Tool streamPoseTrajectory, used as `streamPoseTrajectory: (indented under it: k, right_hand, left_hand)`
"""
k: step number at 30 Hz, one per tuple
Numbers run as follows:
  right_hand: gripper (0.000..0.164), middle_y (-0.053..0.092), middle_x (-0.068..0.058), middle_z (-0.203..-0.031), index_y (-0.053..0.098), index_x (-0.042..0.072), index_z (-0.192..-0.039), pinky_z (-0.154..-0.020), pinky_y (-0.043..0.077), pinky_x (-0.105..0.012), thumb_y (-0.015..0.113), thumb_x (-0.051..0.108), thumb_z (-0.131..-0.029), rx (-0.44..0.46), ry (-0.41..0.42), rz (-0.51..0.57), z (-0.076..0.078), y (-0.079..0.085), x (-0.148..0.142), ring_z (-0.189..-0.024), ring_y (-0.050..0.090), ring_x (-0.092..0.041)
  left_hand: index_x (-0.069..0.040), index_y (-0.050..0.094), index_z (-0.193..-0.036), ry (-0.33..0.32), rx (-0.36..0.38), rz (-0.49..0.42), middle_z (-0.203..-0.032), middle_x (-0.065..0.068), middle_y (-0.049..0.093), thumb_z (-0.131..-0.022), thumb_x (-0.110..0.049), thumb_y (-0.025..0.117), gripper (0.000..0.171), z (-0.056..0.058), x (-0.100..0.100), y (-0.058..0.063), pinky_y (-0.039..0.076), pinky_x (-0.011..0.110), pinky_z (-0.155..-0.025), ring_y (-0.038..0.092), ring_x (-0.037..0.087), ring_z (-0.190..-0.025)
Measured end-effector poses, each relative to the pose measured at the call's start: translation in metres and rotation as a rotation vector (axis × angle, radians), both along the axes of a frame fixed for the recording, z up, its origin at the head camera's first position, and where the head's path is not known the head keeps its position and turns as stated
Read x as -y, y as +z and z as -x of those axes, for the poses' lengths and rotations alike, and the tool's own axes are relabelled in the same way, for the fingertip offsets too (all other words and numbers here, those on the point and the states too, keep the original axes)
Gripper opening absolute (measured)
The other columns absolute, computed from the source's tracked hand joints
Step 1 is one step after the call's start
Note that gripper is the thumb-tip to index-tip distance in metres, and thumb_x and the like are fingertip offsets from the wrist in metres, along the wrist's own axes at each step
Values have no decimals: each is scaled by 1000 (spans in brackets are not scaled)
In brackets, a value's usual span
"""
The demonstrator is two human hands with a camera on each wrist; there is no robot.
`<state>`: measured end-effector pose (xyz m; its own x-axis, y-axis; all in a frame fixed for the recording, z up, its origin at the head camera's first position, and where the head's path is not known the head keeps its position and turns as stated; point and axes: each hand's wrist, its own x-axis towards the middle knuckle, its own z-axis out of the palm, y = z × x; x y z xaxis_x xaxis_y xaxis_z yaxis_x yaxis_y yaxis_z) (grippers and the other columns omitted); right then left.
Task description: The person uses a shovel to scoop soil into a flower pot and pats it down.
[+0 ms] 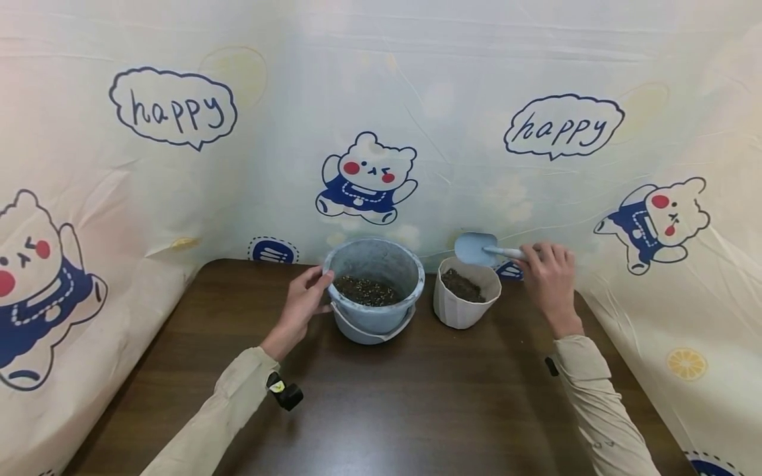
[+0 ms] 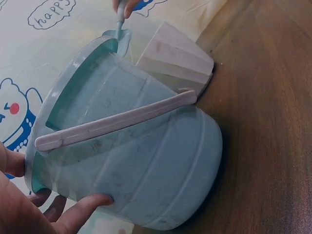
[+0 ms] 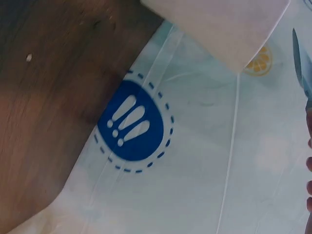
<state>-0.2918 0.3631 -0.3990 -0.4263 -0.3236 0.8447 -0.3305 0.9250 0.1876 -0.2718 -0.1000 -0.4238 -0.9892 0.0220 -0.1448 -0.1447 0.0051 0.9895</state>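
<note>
My left hand [image 1: 302, 301] grips the light blue bucket [image 1: 370, 319] at its left rim, thumb on the rim and fingers along the outer wall. Dark soil [image 1: 369, 291] with pale specks lies inside. The bucket's handle [image 2: 117, 122] hangs down across its front. To the right stands a white faceted flowerpot [image 1: 460, 314], partly filled with brown soil [image 1: 461, 285]. My right hand [image 1: 550, 274] holds a small blue garden trowel [image 1: 475, 249] by its handle, the blade above the flowerpot's far rim. No soil shows on the blade's visible side.
A dark brown wooden table [image 1: 381, 410] carries both containers near its far edge. Pale cloth [image 1: 464, 86] printed with bears and words hangs close behind and on both sides. A few crumbs [image 3: 29, 57] lie on the wood.
</note>
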Motion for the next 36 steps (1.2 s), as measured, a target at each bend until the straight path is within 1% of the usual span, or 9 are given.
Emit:
streamPoseTrajectory:
  k: [7, 9, 12, 20, 25, 28, 30, 34, 36]
  right_hand:
    - [24, 62, -24, -100, 70, -3, -108, -72, 37, -56, 81, 9, -90, -2, 0, 25, 2, 3, 18, -89, 52, -44]
    - [24, 61, -24, -99, 70, -3, -107, -72, 36, -56, 81, 10, -90, 10, 17, 45, 3, 5, 25, -88, 51, -44]
    - [23, 60, -24, -99, 71, -2, -107, -75, 34, -56, 81, 8, -90, 56, 57, 90, 2, 9, 36, -89, 49, -44]
    - [26, 61, -24, -102, 74, -4, -109, -81, 29, -57, 83, 10, -88, 246, 184, 232, -6, 22, 73, -94, 47, -44]
    - [28, 64, -20, -104, 76, 0, -110, -80, 27, -52, 85, 12, -87, 286, 247, 256, -8, 23, 97, -93, 48, -39]
    - [28, 68, -18, -104, 77, 2, -110, -77, 28, -49, 86, 12, -85, 267, 273, 217, -9, 22, 111, -91, 49, -36]
    - [27, 69, -16, -104, 78, 3, -109, -77, 31, -50, 87, 13, -85, 239, 270, 158, -8, 22, 120, -91, 50, -35]
    - [20, 70, -12, -100, 78, 6, -105, -79, 37, -51, 85, 15, -88, 158, 191, -52, -2, 22, 142, -90, 52, -33]
    - [16, 69, -10, -99, 77, 8, -104, -79, 39, -48, 83, 14, -90, 136, 137, -160, 3, 22, 153, -90, 52, -31]
  left_hand:
    - [-3, 45, -156, -1, 5, 4, -150, 20, 48, -110, -29, 55, 54, 0, 0, 0, 64, 34, -86, 50, 28, -128]
    - [-3, 45, -156, -1, 8, 7, -151, 20, 48, -110, -29, 55, 54, 0, 0, 0, 64, 34, -86, 49, 28, -129]
    - [-3, 45, -156, -2, 13, 10, -151, 20, 48, -110, -29, 55, 54, 0, 0, 0, 64, 34, -86, 49, 28, -129]
    - [-3, 45, -157, 1, 18, 5, -151, 20, 48, -110, -29, 55, 54, 2, 0, -1, 64, 31, -84, 49, 28, -129]
    - [-4, 45, -156, 5, 12, 5, -150, 20, 48, -109, -28, 56, 54, 3, 0, -3, 64, 31, -83, 51, 28, -127]
    - [-5, 46, -156, 0, 13, 6, -151, 20, 47, -109, -29, 56, 54, 3, -2, -4, 65, 31, -83, 52, 28, -127]
    - [-5, 45, -157, -4, 11, 5, -152, 20, 47, -109, -29, 56, 55, 4, -3, -4, 65, 30, -83, 52, 28, -128]
    - [-5, 45, -157, -1, 8, 9, -151, 20, 47, -109, -30, 56, 54, 3, -2, -3, 64, 28, -80, 51, 28, -128]
    - [-5, 45, -157, 1, 7, 10, -151, 20, 47, -110, -29, 55, 54, 2, -2, -2, 64, 27, -79, 51, 28, -128]
